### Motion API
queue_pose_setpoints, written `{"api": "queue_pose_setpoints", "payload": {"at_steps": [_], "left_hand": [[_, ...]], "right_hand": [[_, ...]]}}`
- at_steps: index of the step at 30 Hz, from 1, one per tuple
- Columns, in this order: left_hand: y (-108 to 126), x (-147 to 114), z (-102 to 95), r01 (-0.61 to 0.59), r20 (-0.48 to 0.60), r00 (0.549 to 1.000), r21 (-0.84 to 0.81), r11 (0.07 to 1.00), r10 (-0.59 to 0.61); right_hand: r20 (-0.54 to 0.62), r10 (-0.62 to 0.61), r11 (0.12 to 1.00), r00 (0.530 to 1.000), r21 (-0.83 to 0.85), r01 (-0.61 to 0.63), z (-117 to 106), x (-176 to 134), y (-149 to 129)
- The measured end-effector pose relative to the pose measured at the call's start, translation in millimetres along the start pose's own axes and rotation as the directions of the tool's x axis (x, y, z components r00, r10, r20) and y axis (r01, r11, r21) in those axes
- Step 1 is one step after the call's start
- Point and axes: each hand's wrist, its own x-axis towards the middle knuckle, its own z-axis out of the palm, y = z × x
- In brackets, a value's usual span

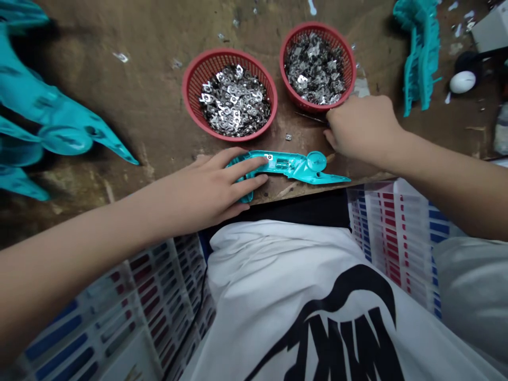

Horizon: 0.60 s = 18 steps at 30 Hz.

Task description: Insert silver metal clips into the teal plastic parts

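Note:
A turquoise plastic housing half [301,168] lies on the table near its front edge, its pointed end to the right. My left hand [222,185] holds its left end down, fingers spread across it; one fingertip touches a small silver metal plate [269,157] set in the housing. Right of the baskets, my right hand [361,127] is closed round a thin metal tool [311,116], perhaps tweezers, mostly hidden in the fist. Small metal plates [234,100] fill the left red basket [190,100], and metal clips [315,69] fill the right red basket [351,58].
More turquoise housings [43,106] lie at the left, and others [420,58] stand at the back right. One loose metal piece [288,137] sits between baskets and housing. A white rounded object [462,82] is at right. Plastic crates [392,227] stand below the table edge.

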Motion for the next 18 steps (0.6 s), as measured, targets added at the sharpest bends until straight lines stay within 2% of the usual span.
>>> {"api": "queue_pose_setpoints", "payload": {"at_steps": [4,6,9,11,16,18], "left_hand": [[0.3,-0.9,-3.8,-0.004,0.022,1.0,0.016,1.0,0.003],[2.9,-0.7,-6.9,0.001,0.041,0.999,0.03,1.0,-0.002],[6.9,0.0,-11.2,-0.003,0.042,0.999,0.03,1.0,0.002],[8.1,-0.4,-12.6,0.001,0.021,1.0,0.021,1.0,-0.001],[5.2,-4.4,-9.7,0.011,-0.06,0.998,-0.062,0.998,-0.015],[4.0,-5.4,-7.9,0.018,-0.066,0.998,-0.094,0.995,-0.024]], "right_hand": [[-0.015,-0.084,0.996,0.996,-0.016,0.084,3.1,2.7,5.0],[-0.04,-0.163,0.987,0.986,0.003,0.163,4.8,1.0,5.5],[-0.1,-0.365,0.924,0.925,0.082,0.374,5.9,-6.3,2.3],[-0.137,-0.442,0.886,0.887,0.087,0.455,5.1,-12.8,-1.8],[-0.07,-0.437,0.897,0.897,0.041,0.441,6.7,-18.6,-10.6],[-0.08,-0.458,0.884,0.885,0.062,0.463,10.9,-15.8,-11.6]]}}
